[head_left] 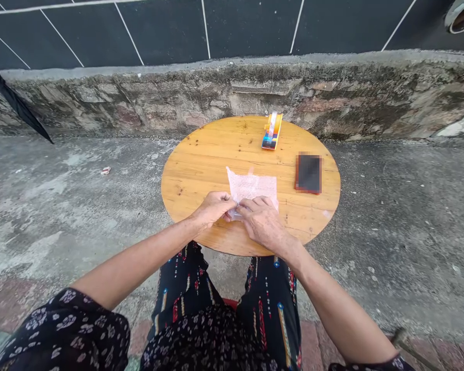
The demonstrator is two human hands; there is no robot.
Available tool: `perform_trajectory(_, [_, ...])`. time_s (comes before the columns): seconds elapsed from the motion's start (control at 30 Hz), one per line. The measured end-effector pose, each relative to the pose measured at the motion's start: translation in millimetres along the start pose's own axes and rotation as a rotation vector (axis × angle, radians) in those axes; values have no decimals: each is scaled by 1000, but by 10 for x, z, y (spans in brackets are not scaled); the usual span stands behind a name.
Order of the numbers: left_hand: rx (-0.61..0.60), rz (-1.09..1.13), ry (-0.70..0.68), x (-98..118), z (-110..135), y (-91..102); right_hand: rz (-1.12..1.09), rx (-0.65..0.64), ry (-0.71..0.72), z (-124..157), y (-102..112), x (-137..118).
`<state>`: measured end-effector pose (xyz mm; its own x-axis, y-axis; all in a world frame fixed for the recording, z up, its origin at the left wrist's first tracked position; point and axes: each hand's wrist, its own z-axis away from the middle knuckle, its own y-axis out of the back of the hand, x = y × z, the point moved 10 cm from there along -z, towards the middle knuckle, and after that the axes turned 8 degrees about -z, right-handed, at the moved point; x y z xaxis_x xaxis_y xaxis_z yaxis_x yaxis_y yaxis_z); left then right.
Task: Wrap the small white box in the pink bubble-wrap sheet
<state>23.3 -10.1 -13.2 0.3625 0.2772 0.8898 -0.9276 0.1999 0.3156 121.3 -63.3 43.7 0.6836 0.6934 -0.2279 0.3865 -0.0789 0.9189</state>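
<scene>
A pinkish, see-through sheet of bubble wrap [255, 184] lies near the front of the round wooden table, with a strip of clear tape at its far edge. Its near left corner is pinched between the thumb and fingers of my left hand [216, 205]. My right hand [260, 216] rests palm down on the near part of the sheet, fingers stretched forward and touching it, covering that part. The fingertips of both hands almost meet at the near left edge.
On the round table [201, 159], a yellow and blue tape dispenser [271, 131] stands at the back. A dark, blurred rectangular object [308, 173] with a reddish edge lies at the right. Behind runs a stone wall base [170, 103]; a folded black umbrella [17, 103] leans at far left.
</scene>
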Motion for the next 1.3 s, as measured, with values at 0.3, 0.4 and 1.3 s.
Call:
perform_trajectory(0.3, [-140, -170, -95, 194, 98, -42, -281, 32, -45, -8, 94, 198])
perform_trajectory(0.4, [-201, -278, -133, 194, 137, -53, -378, 75, -106, 18, 119, 300])
perform_trajectory(1.3, [167, -849, -1182, 452, 737, -351, -717, 185, -914, 1197, 142, 1110])
